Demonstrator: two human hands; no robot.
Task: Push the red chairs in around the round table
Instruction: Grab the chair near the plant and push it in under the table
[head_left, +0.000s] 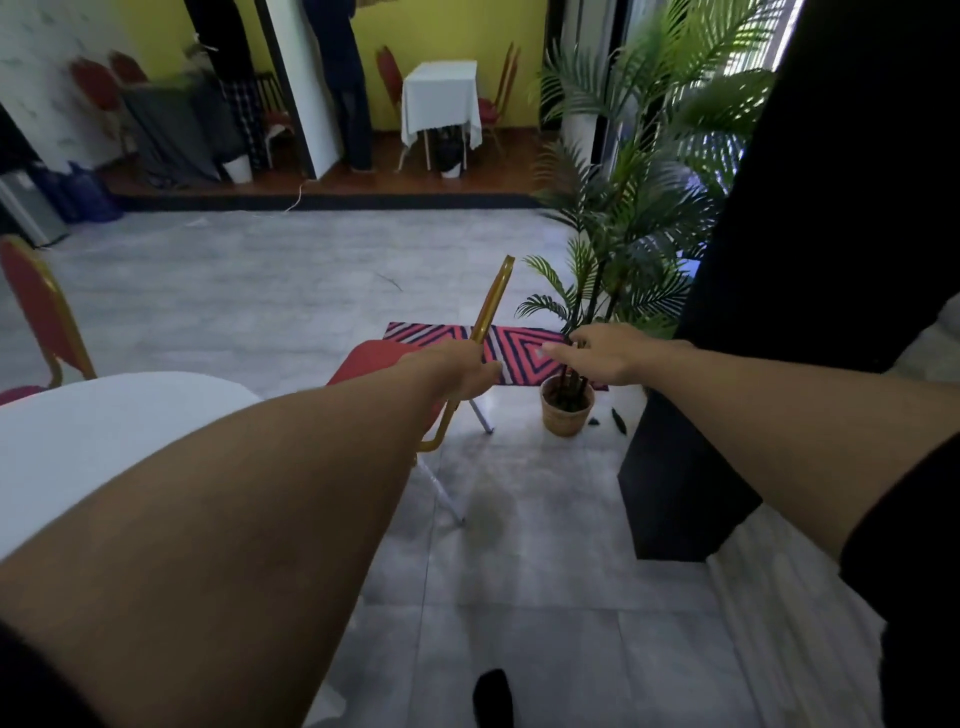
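Observation:
The round table (93, 441) with a white top fills the left foreground. A red chair (374, 361) with a gold frame stands at its right edge, seen edge-on, backrest pointing up. My left hand (460, 366) is closed around the gold backrest frame of this chair. My right hand (608, 353) hovers just right of it with fingers spread, holding nothing. A second red chair (39, 309) with gold frame stands on the far left side of the table.
A potted palm (569, 410) in a woven pot stands on the floor right of the chair, beside a black pillar (685, 467). A red striped mat (514, 351) lies behind. Farther back stand a small white-clothed table (441, 98), more red chairs and a person.

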